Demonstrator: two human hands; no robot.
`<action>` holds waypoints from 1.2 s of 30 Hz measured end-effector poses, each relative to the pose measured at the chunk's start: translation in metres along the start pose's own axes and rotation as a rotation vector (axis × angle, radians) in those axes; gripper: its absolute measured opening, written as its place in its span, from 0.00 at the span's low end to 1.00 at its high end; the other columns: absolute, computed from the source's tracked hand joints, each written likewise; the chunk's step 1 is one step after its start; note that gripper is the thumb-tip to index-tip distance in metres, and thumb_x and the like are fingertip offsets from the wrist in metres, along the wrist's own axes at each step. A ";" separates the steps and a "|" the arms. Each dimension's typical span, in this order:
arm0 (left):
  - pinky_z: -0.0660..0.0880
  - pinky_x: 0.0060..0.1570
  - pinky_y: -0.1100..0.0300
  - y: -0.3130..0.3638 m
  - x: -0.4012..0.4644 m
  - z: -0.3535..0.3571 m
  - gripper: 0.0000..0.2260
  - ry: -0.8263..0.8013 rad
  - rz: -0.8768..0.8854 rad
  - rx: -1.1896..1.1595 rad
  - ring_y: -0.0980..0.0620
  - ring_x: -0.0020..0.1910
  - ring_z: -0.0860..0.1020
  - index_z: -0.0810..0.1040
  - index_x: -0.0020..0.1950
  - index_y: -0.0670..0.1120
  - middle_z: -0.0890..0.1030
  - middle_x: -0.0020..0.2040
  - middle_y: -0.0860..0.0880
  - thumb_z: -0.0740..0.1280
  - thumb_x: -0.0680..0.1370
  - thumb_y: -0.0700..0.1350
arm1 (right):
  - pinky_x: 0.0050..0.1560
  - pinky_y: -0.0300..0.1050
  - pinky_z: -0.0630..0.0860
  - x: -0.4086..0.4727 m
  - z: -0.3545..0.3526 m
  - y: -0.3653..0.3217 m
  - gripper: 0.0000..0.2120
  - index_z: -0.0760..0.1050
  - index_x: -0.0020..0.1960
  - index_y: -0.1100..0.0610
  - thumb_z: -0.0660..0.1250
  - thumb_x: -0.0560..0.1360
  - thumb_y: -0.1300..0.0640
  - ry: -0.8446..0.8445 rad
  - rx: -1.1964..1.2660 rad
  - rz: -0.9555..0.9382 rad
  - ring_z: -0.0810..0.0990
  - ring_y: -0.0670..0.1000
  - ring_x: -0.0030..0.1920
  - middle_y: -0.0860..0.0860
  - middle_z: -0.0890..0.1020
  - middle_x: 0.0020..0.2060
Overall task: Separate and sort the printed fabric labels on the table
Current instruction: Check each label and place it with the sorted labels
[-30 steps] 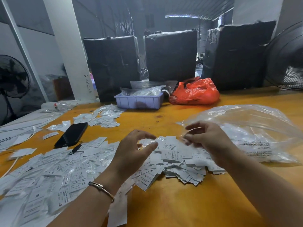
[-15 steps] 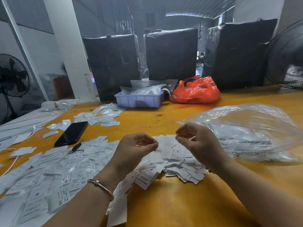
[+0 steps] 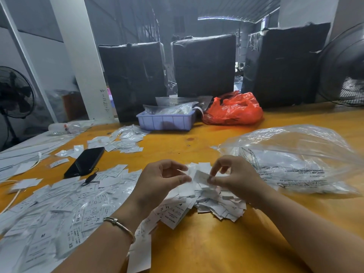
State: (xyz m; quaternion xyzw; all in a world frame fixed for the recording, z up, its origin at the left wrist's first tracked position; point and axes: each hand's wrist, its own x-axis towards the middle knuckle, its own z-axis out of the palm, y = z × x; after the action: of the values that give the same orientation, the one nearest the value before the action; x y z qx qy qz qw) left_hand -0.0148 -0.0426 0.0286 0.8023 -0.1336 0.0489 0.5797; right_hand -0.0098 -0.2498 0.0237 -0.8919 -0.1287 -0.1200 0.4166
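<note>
A heap of white printed fabric labels (image 3: 214,203) lies on the orange table (image 3: 206,243) in front of me. Above it, my left hand (image 3: 157,184) and my right hand (image 3: 236,178) together pinch one white label (image 3: 199,175), each at one end, between thumb and fingers. A wide spread of labels (image 3: 59,209) with size marks such as XS, M and XL covers the table to the left. A smaller group of labels (image 3: 122,140) lies farther back on the left.
A black phone (image 3: 84,162) lies among the left labels. A clear plastic bag (image 3: 299,160) with labels inside sits to the right. A lilac tray (image 3: 165,121) and a red bag (image 3: 234,109) stand at the back, before three black-wrapped blocks. Fans stand at both sides.
Both hands rose from the heap and came together. They now hold a single label between them, where earlier they were apart over the pile.
</note>
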 end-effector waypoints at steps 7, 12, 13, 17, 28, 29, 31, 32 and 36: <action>0.76 0.40 0.70 0.002 -0.002 0.002 0.02 -0.016 0.055 -0.013 0.52 0.42 0.85 0.82 0.47 0.39 0.86 0.40 0.46 0.72 0.75 0.36 | 0.30 0.38 0.73 0.003 -0.015 -0.003 0.17 0.73 0.53 0.58 0.70 0.69 0.72 0.175 0.534 0.023 0.80 0.52 0.32 0.58 0.83 0.38; 0.80 0.47 0.63 0.005 -0.004 0.003 0.06 -0.048 0.105 0.031 0.52 0.44 0.85 0.82 0.45 0.40 0.86 0.41 0.48 0.76 0.71 0.39 | 0.39 0.48 0.82 0.000 -0.016 -0.013 0.26 0.73 0.63 0.49 0.67 0.71 0.71 0.207 0.599 -0.107 0.85 0.55 0.38 0.55 0.85 0.41; 0.80 0.49 0.62 0.005 -0.004 0.004 0.06 -0.051 0.109 0.035 0.52 0.44 0.85 0.82 0.45 0.40 0.86 0.41 0.48 0.76 0.70 0.39 | 0.43 0.51 0.83 -0.001 -0.017 -0.015 0.23 0.76 0.59 0.49 0.67 0.71 0.71 0.225 0.574 -0.143 0.85 0.53 0.41 0.53 0.85 0.41; 0.80 0.48 0.61 0.005 -0.004 0.004 0.07 -0.059 0.122 0.039 0.52 0.44 0.85 0.82 0.44 0.40 0.86 0.41 0.48 0.77 0.69 0.38 | 0.45 0.47 0.82 -0.007 -0.017 -0.027 0.12 0.81 0.45 0.55 0.71 0.69 0.71 0.210 0.589 -0.251 0.85 0.50 0.43 0.51 0.86 0.40; 0.81 0.49 0.59 0.007 -0.006 0.004 0.08 -0.082 0.130 0.030 0.52 0.45 0.85 0.83 0.44 0.40 0.86 0.41 0.47 0.77 0.68 0.39 | 0.40 0.54 0.77 -0.012 -0.013 -0.033 0.05 0.80 0.39 0.64 0.75 0.67 0.65 0.162 0.448 -0.307 0.80 0.61 0.37 0.60 0.82 0.35; 0.81 0.49 0.59 0.007 -0.006 0.004 0.08 -0.086 0.130 0.027 0.52 0.45 0.85 0.83 0.44 0.41 0.86 0.42 0.47 0.77 0.68 0.40 | 0.38 0.52 0.77 -0.012 -0.014 -0.032 0.05 0.80 0.38 0.63 0.75 0.67 0.65 0.160 0.452 -0.303 0.80 0.61 0.36 0.60 0.82 0.34; 0.81 0.49 0.59 0.007 -0.005 0.003 0.08 -0.096 0.129 0.014 0.51 0.45 0.85 0.83 0.44 0.41 0.86 0.42 0.48 0.78 0.68 0.40 | 0.36 0.48 0.77 -0.010 -0.015 -0.030 0.04 0.80 0.38 0.61 0.75 0.67 0.66 0.154 0.474 -0.292 0.80 0.57 0.34 0.57 0.82 0.33; 0.81 0.49 0.59 0.007 -0.006 0.003 0.08 -0.104 0.124 0.001 0.51 0.46 0.85 0.83 0.44 0.42 0.86 0.42 0.48 0.78 0.68 0.41 | 0.37 0.46 0.77 -0.010 -0.015 -0.029 0.05 0.80 0.38 0.60 0.75 0.67 0.67 0.151 0.480 -0.290 0.81 0.54 0.34 0.56 0.83 0.33; 0.80 0.47 0.62 0.007 -0.005 0.002 0.10 -0.147 0.088 -0.074 0.50 0.46 0.85 0.82 0.44 0.41 0.86 0.42 0.46 0.78 0.66 0.42 | 0.38 0.41 0.78 -0.009 -0.016 -0.027 0.06 0.81 0.38 0.59 0.75 0.67 0.69 0.132 0.461 -0.293 0.82 0.50 0.35 0.53 0.84 0.33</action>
State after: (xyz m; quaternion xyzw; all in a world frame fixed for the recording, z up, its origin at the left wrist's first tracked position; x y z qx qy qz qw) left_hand -0.0221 -0.0454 0.0332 0.7752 -0.2129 0.0103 0.5947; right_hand -0.0284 -0.2469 0.0500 -0.7356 -0.2529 -0.2045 0.5942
